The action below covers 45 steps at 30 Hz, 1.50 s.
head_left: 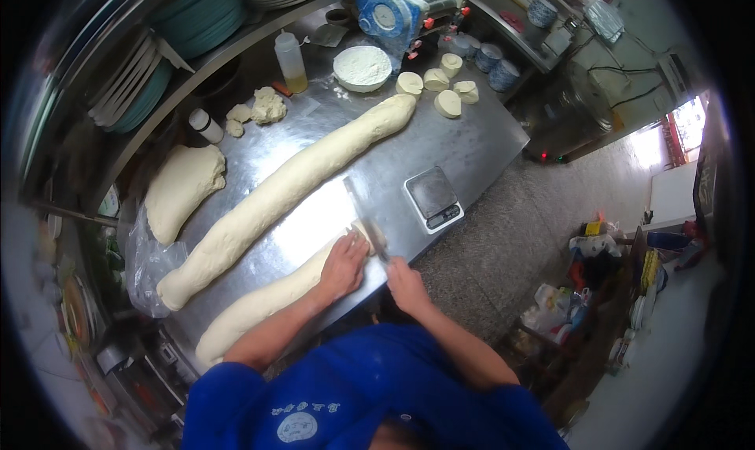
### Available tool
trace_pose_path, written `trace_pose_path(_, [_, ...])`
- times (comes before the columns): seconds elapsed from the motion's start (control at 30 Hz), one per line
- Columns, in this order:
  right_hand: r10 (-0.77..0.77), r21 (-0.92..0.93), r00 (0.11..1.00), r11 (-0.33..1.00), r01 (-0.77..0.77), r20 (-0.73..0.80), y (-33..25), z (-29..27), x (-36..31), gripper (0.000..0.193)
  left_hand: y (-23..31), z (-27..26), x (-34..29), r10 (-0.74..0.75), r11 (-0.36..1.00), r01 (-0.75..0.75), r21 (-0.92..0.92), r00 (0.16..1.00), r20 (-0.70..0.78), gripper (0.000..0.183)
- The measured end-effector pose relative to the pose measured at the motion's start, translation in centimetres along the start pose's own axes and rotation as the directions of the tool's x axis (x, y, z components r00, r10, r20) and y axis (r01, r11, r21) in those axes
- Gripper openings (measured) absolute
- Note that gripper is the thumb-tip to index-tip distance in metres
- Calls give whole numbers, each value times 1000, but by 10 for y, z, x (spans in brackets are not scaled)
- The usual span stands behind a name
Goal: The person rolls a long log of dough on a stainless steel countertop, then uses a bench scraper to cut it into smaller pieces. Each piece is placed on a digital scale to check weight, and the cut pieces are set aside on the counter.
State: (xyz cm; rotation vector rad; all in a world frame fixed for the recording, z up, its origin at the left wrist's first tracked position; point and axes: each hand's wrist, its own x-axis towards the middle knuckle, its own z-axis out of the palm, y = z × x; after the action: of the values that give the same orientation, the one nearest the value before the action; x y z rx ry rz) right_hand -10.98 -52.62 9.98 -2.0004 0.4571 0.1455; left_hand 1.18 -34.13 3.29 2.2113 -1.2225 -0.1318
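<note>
My left hand (pixel 344 263) lies on the nearer dough log (pixel 262 307), close to its right end, with the fingers stretched over the top. In my right hand (pixel 407 286) is the handle of a knife (pixel 373 235). Its blurred blade stands against the log's right end, just beside my left fingertips. A small piece of dough (pixel 377 234) shows on the far side of the blade. A longer dough log (pixel 287 194) runs diagonally across the steel table (pixel 491 135) behind.
Right of the knife sits a digital scale (pixel 432 197). Several cut dough pieces (pixel 447 103) stand at the far end, near a bowl of flour (pixel 362 68) and a squeeze bottle (pixel 291 62). At left are a dough slab (pixel 185 191), a plastic bag (pixel 149 257) and dough scraps (pixel 268 106).
</note>
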Motion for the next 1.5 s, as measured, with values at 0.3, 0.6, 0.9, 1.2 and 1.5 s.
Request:
trace_pose_path(0.3, [164,287,930,956,-67,-330,67,-116,-29,37,-6,64,136,2,900,-178,397,914,406,99])
trace_pose_path(0.6, [346,519,876,844,-135,-335,109,-194,-39,31,13,40,221,-163,981,190,-37,910,380,81])
trace_pose_path(0.9, [340,521,907,836,-171,-247,108,-235,-15,32,81,78,299,-397,917,391,80,874,279,84])
trace_pose_path(1.2, [285,549,914,831,-87,-288,121,-218,-24,32,-8,25,134,-498,866,470,170,843,203,99])
trace_pose_path(1.5, [248,576,931,816,-53,-266,89,-172,-29,30,19,7,51,-594,781,483,396,771,231,109])
